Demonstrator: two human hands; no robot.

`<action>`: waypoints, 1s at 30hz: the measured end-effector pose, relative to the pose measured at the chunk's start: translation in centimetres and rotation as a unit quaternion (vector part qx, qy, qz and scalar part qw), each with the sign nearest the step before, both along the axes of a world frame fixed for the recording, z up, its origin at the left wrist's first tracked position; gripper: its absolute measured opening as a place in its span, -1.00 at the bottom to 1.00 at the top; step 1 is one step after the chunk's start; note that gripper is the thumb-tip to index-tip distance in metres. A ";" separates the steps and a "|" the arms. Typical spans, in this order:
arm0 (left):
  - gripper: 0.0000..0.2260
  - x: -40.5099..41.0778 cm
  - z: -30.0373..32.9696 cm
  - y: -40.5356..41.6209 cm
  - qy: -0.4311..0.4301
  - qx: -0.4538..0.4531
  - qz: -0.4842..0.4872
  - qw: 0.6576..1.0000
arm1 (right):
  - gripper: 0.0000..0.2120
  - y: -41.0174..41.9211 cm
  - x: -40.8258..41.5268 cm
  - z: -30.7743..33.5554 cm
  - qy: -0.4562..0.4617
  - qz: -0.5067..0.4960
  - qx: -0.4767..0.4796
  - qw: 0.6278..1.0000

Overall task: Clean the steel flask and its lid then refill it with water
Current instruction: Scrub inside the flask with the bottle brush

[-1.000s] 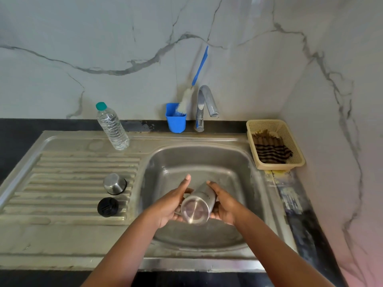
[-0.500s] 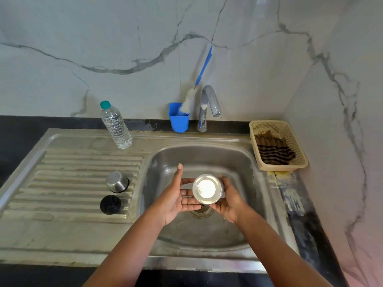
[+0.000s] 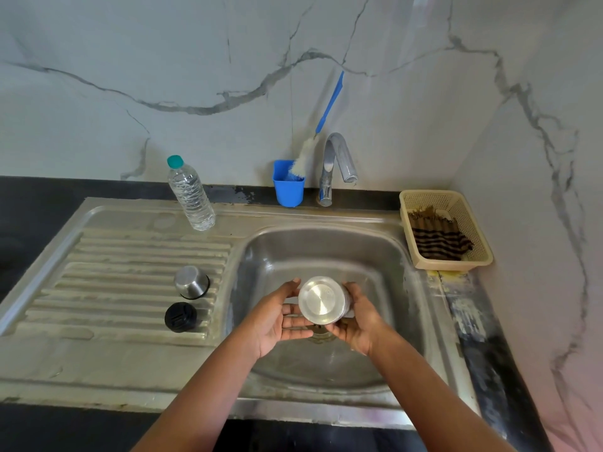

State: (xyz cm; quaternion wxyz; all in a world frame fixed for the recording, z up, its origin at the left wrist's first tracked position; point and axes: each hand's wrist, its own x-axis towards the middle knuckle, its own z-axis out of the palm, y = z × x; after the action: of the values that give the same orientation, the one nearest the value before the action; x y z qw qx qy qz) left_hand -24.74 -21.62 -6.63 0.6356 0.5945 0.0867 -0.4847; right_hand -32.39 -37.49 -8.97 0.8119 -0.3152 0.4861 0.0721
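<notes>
On the draining board to the left, the steel cap and black stopper lie untouched. The left hand lies open-palmed beside the steel flask, which the right hand grips, inverted over the sink basin. To drain it well, I judge the mouth should stay pointing down over the drain, the left palm steadying.

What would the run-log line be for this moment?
stage: rinsing/draining | steel flask: inverted over sink, base up | left hand: open, steadying | right hand: gripping flask | steel cap, black stopper: on drainboard
</notes>
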 end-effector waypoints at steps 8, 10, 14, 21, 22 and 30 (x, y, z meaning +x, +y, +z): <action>-0.60 -0.1 -0.6 0.2 -0.022 0.005 -0.006 1.000 | -0.46 0.3 -0.4 -1.1 -0.013 -0.013 0.013 1.000; -0.59 -0.2 -0.7 0.3 -0.015 0.006 -0.004 1.000 | -0.44 0.2 -0.5 -1.5 -0.020 -0.010 0.007 1.000; -0.58 -0.3 -0.8 0.6 -0.011 0.007 -0.009 1.000 | -0.42 0.6 -0.7 -1.7 -0.015 -0.005 0.009 1.000; -0.60 -0.5 -0.6 1.9 -0.019 -0.001 -0.016 1.000 | -0.46 1.5 -0.5 -1.5 -0.029 -0.011 -0.005 1.000; -0.60 -0.4 -0.6 2.1 -0.028 0.005 -0.019 0.999 | -0.48 1.6 -0.4 -1.3 -0.032 -0.011 -0.017 0.999; -0.50 1.4 0.3 4.7 -0.224 0.066 -0.082 0.969 | -0.52 2.6 0.4 1.0 -0.111 0.048 -0.287 0.950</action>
State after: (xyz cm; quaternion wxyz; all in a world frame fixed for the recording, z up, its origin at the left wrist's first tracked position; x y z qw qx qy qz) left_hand -23.36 -16.88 -6.32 0.5560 0.7339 -0.0753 -0.3829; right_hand -32.01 -34.90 -7.93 0.7310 -0.5643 0.3777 -0.0669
